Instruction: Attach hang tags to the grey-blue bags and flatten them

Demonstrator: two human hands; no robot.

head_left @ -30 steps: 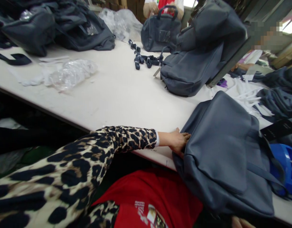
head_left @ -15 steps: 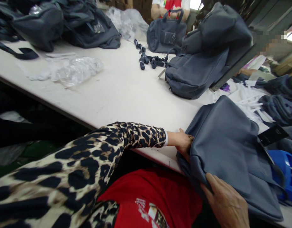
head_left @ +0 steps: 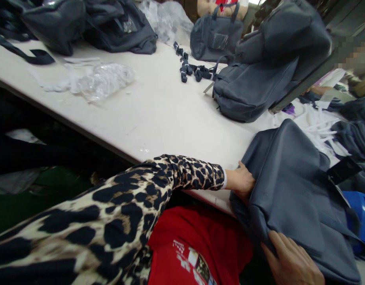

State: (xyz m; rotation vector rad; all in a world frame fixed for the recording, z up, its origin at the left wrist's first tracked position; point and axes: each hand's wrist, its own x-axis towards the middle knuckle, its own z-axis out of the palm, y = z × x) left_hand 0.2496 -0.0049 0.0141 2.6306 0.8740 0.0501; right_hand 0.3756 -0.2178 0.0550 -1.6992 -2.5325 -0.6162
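Note:
A large dark grey-blue bag (head_left: 292, 190) leans over the front edge of the table at the right, its near side facing me. My left hand (head_left: 244, 182) holds the bag's left side, the fingers curled in and partly hidden by the fabric. Lower down, my right hand (head_left: 292, 259) grips the near bottom edge of the same bag, thumb on one side and fingers on the other. A black hang tag (head_left: 344, 170) sticks out from the bag's far right side.
Another dark backpack (head_left: 253, 93) lies beyond, near a slanted metal post (head_left: 301, 85). Bundled black straps (head_left: 186, 69), crumpled clear plastic (head_left: 102, 81) and heaped bags (head_left: 120, 29) lie on the white table (head_left: 170, 118). Opposite, a person holds a handbag (head_left: 216, 37). A blue object (head_left: 360, 215) is at right.
My left hand has shifted slightly right and its fingers are more closed on the bag's side. My right hand and the bag sit slightly lower and further right; the whole view has shifted a little.

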